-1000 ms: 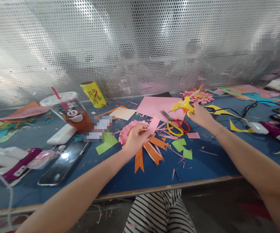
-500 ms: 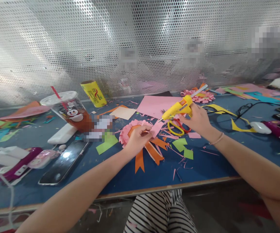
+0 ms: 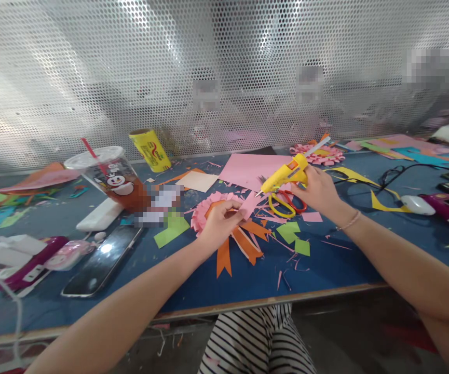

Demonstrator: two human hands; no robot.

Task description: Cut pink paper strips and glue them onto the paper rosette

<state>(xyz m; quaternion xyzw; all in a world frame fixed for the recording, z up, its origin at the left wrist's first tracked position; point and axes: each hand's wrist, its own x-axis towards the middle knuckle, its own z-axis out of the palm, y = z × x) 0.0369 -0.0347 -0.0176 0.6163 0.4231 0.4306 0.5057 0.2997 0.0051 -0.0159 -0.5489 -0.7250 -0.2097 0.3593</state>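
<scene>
Glue gun [image 3: 286, 174] has shifted left since a second ago: nozzle [image 3: 259, 192] now at flat pink paper strip [image 3: 249, 205], frame centre. Right hand [image 3: 317, 192] clamped on gun's yellow plastic; left hand [image 3: 221, 221], over frilly paper rosette [image 3: 199, 215], pinches strip.

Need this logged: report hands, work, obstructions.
Left hand pinching pink paper strip; right hand gripping yellow plastic glue gun, nozzle at strip's end. Round pink paper rosette beneath left hand. Possible obstruction: metal scissors, red and yellow handles, close by.

Black-and-white striped legwear [image 3: 255, 343]; thin pinkish bracelet [image 3: 350, 223], right wrist [image 3: 340, 212]; forearms [image 3: 142, 283] bare.
</scene>
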